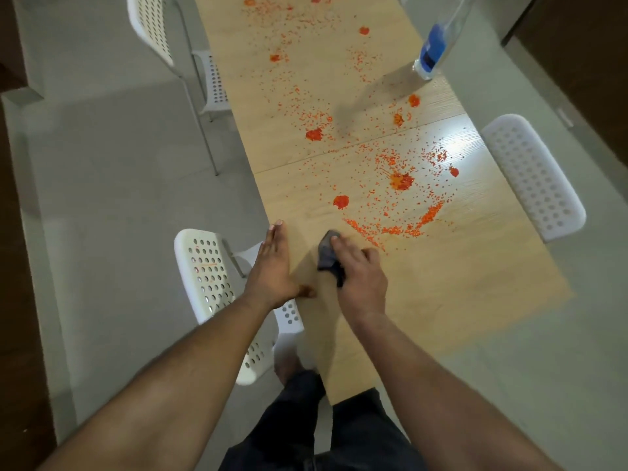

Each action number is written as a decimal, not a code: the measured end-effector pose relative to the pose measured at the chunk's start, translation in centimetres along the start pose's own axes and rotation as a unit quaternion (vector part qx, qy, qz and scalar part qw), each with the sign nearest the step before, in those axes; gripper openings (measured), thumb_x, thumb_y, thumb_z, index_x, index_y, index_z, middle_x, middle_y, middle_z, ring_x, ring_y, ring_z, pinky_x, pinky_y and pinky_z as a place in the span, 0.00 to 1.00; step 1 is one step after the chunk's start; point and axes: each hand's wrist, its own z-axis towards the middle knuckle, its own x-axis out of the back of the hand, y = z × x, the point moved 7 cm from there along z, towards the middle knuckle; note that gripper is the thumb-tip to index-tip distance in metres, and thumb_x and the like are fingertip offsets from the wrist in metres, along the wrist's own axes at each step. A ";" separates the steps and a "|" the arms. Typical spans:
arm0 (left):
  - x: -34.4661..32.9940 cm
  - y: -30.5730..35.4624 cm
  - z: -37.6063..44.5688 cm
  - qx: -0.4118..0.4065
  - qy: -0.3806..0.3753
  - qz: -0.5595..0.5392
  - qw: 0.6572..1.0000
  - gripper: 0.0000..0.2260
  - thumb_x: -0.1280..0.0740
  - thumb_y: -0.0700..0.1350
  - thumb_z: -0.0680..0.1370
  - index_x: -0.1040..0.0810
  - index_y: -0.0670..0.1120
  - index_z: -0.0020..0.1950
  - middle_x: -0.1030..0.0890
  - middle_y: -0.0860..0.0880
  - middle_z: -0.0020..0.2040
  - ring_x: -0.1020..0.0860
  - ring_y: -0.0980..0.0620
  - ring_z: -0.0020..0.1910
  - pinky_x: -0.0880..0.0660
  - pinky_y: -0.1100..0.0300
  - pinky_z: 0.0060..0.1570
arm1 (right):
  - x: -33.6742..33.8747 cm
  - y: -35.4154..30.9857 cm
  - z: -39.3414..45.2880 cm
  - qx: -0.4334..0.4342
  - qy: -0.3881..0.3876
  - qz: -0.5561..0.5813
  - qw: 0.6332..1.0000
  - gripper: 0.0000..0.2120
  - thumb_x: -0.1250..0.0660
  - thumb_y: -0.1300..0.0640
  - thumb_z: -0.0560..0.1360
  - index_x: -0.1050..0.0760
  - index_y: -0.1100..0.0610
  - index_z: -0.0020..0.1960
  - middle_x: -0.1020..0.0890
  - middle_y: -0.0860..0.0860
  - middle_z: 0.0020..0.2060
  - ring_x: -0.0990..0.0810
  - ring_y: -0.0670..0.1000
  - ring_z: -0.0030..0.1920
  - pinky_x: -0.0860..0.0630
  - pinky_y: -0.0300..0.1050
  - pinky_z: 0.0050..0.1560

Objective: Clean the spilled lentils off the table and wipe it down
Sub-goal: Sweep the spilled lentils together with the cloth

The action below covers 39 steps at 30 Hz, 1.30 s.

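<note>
Head view: the right hand (360,277), just below the middle of the frame, presses a crumpled dark cloth (329,254) onto the pale wooden counter (458,283), fingers curled over the cloth and gripping it. Just to its left, the left hand (272,266) lies flat with straight fingers along the counter's left edge, holding nothing. Right beside the cloth, toward the frame's centre right, a swept curved line of orange lentils (404,226) lies on the counter, and more lentils are scattered up the surface to the top of the frame, mixed with red smears (341,201). Near the upper right a clear plastic bottle (438,45) with a blue label stands on the counter, blurred. A white perforated chair (217,287) sits just left of the left hand, another (533,175) at the right edge of the counter, and a third (159,32) at the upper left. Dark trousers (306,430) show at the bottom centre.
</note>
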 end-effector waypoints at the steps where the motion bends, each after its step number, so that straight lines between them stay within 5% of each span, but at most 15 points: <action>1: 0.4 0.0 0.3 -0.003 0.004 0.001 1.000 0.73 0.16 0.65 0.61 0.68 0.46 0.85 0.63 0.50 0.86 0.63 0.52 0.84 0.55 0.54 0.83 | -0.7 -0.9 -1.1 0.024 -0.018 -0.007 1.000 0.32 0.25 0.60 0.72 0.24 0.47 0.75 0.21 0.44 0.71 0.25 0.57 0.56 0.21 0.48 0.40; 7: 2.1 0.3 3.7 -0.005 0.010 0.033 0.999 0.67 0.17 0.59 0.67 0.67 0.44 0.85 0.61 0.47 0.86 0.62 0.48 0.85 0.55 0.53 0.83 | -2.9 -2.3 0.3 0.061 -0.068 -0.064 0.994 0.32 0.22 0.62 0.69 0.21 0.48 0.72 0.19 0.46 0.69 0.20 0.61 0.57 0.21 0.48 0.36; 12: 2.3 1.2 5.8 0.017 0.000 0.039 0.999 0.78 0.15 0.66 0.56 0.68 0.42 0.84 0.63 0.46 0.86 0.64 0.48 0.84 0.56 0.51 0.84 | -1.2 1.5 7.9 -0.040 -0.057 -0.070 0.995 0.27 0.30 0.56 0.81 0.29 0.42 0.78 0.26 0.41 0.76 0.28 0.57 0.62 0.20 0.49 0.47; 17: 2.5 1.8 6.5 0.029 0.007 0.038 0.999 0.78 0.14 0.64 0.56 0.68 0.42 0.83 0.63 0.46 0.86 0.64 0.48 0.84 0.56 0.50 0.84 | 1.4 4.7 10.7 -0.125 -0.014 0.001 0.992 0.27 0.37 0.62 0.84 0.31 0.43 0.80 0.27 0.41 0.77 0.32 0.56 0.67 0.21 0.51 0.56; 21: 2.4 1.5 6.6 0.039 -0.002 0.034 0.999 0.79 0.14 0.65 0.55 0.69 0.44 0.84 0.65 0.49 0.85 0.66 0.50 0.84 0.57 0.52 0.83 | 1.8 2.8 7.2 -0.050 0.034 0.036 0.998 0.30 0.28 0.62 0.77 0.26 0.47 0.76 0.22 0.45 0.72 0.30 0.56 0.59 0.21 0.48 0.44; 29: 3.2 1.2 7.9 0.022 0.012 0.014 1.000 0.66 0.17 0.51 0.68 0.67 0.45 0.85 0.61 0.49 0.86 0.64 0.51 0.84 0.54 0.48 0.84 | -3.3 -2.4 6.1 0.082 -0.093 -0.036 0.992 0.35 0.21 0.58 0.70 0.25 0.49 0.75 0.21 0.47 0.72 0.22 0.60 0.57 0.18 0.50 0.43; 33: 3.3 0.8 8.3 0.032 0.002 0.002 0.999 0.79 0.14 0.65 0.54 0.69 0.47 0.84 0.65 0.53 0.85 0.66 0.53 0.83 0.60 0.55 0.82 | -2.0 -0.7 11.5 0.011 -0.079 -0.037 0.996 0.28 0.31 0.57 0.81 0.30 0.45 0.79 0.27 0.43 0.77 0.28 0.59 0.64 0.18 0.51 0.48; 36: 3.4 0.8 8.3 0.026 0.007 0.012 1.000 0.80 0.14 0.65 0.53 0.70 0.46 0.84 0.66 0.52 0.85 0.67 0.53 0.83 0.60 0.54 0.82 | -0.5 2.3 15.1 -0.090 -0.057 -0.031 0.994 0.27 0.43 0.62 0.86 0.35 0.42 0.81 0.33 0.40 0.79 0.32 0.56 0.67 0.21 0.49 0.57; 39: 3.7 0.8 8.2 0.023 0.009 0.004 1.000 0.79 0.14 0.64 0.55 0.69 0.46 0.84 0.65 0.51 0.86 0.66 0.53 0.83 0.59 0.52 0.83 | 1.0 4.2 16.2 -0.158 -0.022 -0.001 0.987 0.28 0.44 0.65 0.85 0.35 0.43 0.81 0.30 0.41 0.78 0.33 0.55 0.68 0.26 0.47 0.64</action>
